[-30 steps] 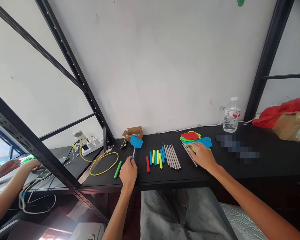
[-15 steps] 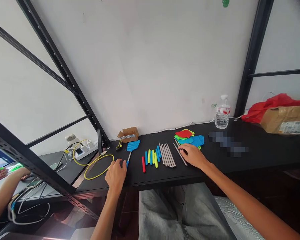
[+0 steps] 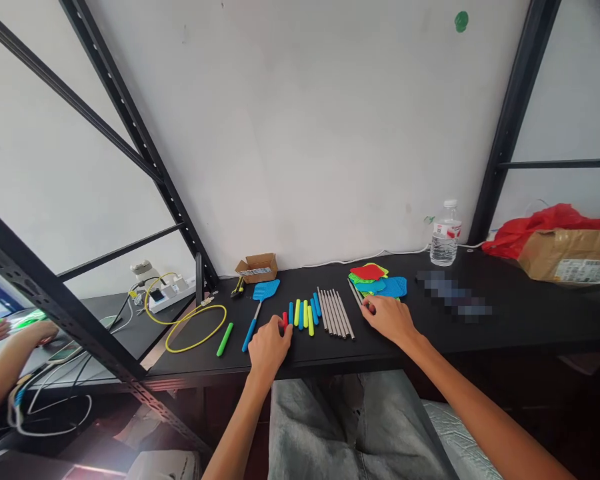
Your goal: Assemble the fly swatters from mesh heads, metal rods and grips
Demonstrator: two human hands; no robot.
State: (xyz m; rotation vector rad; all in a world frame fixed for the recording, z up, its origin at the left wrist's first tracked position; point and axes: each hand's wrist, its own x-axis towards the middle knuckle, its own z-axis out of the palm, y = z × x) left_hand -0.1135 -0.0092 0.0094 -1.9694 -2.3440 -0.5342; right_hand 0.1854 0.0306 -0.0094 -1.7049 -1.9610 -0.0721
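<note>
My left hand (image 3: 270,345) is closed with its fingertips around the red handle (image 3: 285,319), whose lower part they hide. To its left lies a fly swatter (image 3: 249,334) with blue head, metal rod and blue handle. A loose green handle (image 3: 225,339) is further left. Several blue and yellow handles (image 3: 305,314) lie beside the red one, then a row of several metal rods (image 3: 335,313). My right hand (image 3: 391,318) is closed, fingertips at the near end of the metal rods (image 3: 355,292) lying apart on the right. Behind it are stacked swatter heads (image 3: 393,287), red, green and blue.
A small cardboard box (image 3: 257,269) stands at the back, left of a water bottle (image 3: 445,235). A yellow cable (image 3: 196,348) loops on the left. Black frame posts (image 3: 513,120) flank the table; a larger box (image 3: 570,257) is far right. Another person's arm (image 3: 15,353) shows at left.
My left hand has moved right from the swatter's blue handle to the red handle, uncovering the green handle. My right hand stays by the rods, slightly lower at their near end.
</note>
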